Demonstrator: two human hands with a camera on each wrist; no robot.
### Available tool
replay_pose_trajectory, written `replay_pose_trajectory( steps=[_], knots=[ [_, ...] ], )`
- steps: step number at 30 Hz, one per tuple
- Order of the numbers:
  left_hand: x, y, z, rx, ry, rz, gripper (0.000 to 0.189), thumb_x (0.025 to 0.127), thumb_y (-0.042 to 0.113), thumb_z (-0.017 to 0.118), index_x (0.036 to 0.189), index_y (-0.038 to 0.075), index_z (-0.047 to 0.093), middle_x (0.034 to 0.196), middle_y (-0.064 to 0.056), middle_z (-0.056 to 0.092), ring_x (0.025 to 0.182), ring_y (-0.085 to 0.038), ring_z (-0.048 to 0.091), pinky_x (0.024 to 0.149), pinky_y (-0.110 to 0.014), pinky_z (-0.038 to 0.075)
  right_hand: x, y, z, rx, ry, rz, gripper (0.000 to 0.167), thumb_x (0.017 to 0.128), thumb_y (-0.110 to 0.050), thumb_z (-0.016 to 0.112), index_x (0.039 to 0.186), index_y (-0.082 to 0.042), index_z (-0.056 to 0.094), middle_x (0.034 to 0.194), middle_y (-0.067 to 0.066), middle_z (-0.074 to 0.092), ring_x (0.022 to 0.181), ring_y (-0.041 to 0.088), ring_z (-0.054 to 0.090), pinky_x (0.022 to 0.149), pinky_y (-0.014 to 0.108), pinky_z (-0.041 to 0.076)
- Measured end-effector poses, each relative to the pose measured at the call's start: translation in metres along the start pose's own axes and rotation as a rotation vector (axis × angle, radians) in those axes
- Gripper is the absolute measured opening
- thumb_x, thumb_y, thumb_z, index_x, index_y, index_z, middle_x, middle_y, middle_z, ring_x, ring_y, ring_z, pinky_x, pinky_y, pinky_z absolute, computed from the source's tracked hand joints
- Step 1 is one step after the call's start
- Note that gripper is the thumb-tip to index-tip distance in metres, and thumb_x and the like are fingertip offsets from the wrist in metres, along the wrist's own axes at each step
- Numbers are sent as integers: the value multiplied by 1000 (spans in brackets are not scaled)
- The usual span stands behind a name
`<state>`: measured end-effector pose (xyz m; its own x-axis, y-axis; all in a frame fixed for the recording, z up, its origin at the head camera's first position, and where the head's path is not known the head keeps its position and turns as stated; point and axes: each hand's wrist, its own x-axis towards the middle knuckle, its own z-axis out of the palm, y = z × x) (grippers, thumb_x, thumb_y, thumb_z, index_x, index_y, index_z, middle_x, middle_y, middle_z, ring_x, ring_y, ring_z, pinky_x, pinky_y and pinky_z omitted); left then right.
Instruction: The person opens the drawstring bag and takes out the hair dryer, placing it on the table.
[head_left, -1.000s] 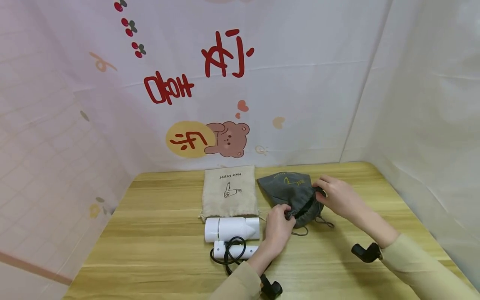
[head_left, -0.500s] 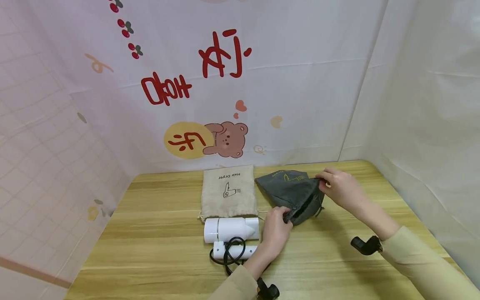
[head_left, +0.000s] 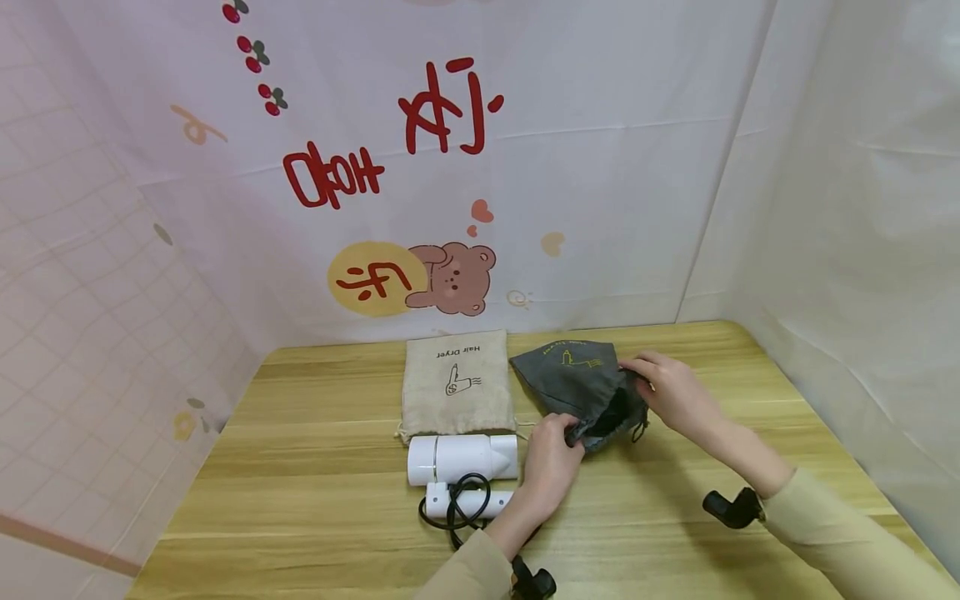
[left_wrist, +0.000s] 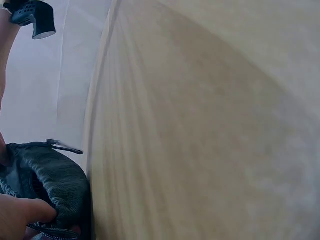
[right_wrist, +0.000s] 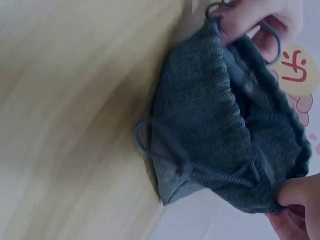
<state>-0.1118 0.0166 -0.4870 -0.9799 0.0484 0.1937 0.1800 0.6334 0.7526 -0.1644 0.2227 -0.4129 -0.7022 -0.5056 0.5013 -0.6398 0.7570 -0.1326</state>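
While my left grip (head_left: 551, 462) and right grip (head_left: 672, 393) pinched the dark-grey cloth drawstring bag (head_left: 566, 385) at one o'clock on the wooden desk (head_left: 315, 500), I judged its mouth (head_left: 617, 410) parted, perhaps some widening left; the white plastic hair dryer (head_left: 461, 459) lay outside, at the bag's eight o'clock.

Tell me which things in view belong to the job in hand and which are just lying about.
Part of the job:
gray drawstring bag, mouth open
left hand, gripping its rim
right hand, gripping the rim farther along

Apparently just lying about:
white hair dryer, not held
beige drawstring bag, flat on the table
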Motion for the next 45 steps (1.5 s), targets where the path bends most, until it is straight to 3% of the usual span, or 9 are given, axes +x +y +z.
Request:
replay_pose_trajectory(
  steps=[10,28,34,38,45],
  knots=[
    [0,-1,0,24,-25,0,27,84,-5,76,108,7,81,101,-8,78,100,-26,75,82,-28,60,3,22,-5,-40,51,-86,33,76,18,78,106,6,77,95,16,74,79,34,74,65,45,61],
    [7,3,2,-42,1,-35,26,91,-2,74,115,6,79,107,-10,78,102,-26,75,83,-27,61,17,45,-19,-64,72,-2,29,81,14,74,109,7,76,93,19,74,77,37,72,65,50,58],
    [5,3,4,12,-18,-11,26,89,-3,74,114,2,79,105,-13,78,100,-28,75,81,-28,61,17,40,-13,-88,92,-46,28,80,14,77,107,6,77,94,19,75,80,37,74,68,50,61],
    [3,1,2,35,-58,-38,27,90,3,73,116,6,78,109,-11,77,102,-28,75,82,-31,62,13,32,-10,-71,117,-64,28,78,15,76,104,4,78,92,16,76,79,34,74,66,47,61],
    [-1,0,-5,66,-66,-31,23,92,16,77,115,12,79,108,-6,79,100,-27,76,80,-32,61,6,15,-13,-56,76,-45,27,79,11,79,105,1,80,93,11,76,76,28,75,63,41,61]
  ],
)
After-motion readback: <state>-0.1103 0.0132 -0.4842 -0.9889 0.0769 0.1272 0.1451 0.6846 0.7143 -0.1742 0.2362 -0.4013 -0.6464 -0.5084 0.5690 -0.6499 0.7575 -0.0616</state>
